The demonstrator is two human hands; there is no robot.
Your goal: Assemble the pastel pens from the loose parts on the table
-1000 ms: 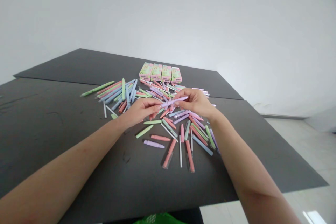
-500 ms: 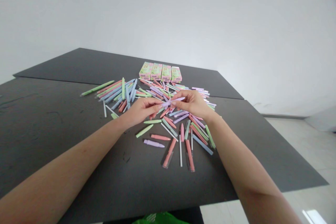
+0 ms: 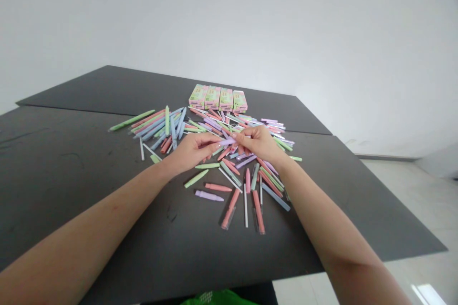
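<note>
— What is being held?

— A purple pen piece (image 3: 226, 142) is held above the middle of the bench (image 3: 179, 252). One end is pinched between the fingertips of the left hand (image 3: 197, 148), and the other is gripped by the right hand (image 3: 258, 143), so both hands are drawn narrow. Whether one part or two joined parts are held cannot be made out, since much is covered by the fingers.

— What can be counted as done?

— By the look of it, the heap of long pens (image 3: 156, 126) at the left. Full-length bodies in green, red and blue are piled there, apart from the shorter pieces, and may be judged complete. No purple one is clearly seen among them.

— And what is left?

— A good deal, it is judged. Loose parts are spread under and around the hands: a green pointed piece (image 3: 196, 178), a short purple piece (image 3: 209, 196), a white stick (image 3: 246, 209) and, nearer the front edge, a red barrel (image 3: 230, 208) with a clear sleeve about its end. More are crowded behind the hands, partly hidden.

— Are the boxes involved?

— The four printed boxes (image 3: 219, 97) are lined up side by side beyond the parts, touched by neither hand. Whether anything is contained in them is not shown. Overall, the work is judged to be partway along.
</note>
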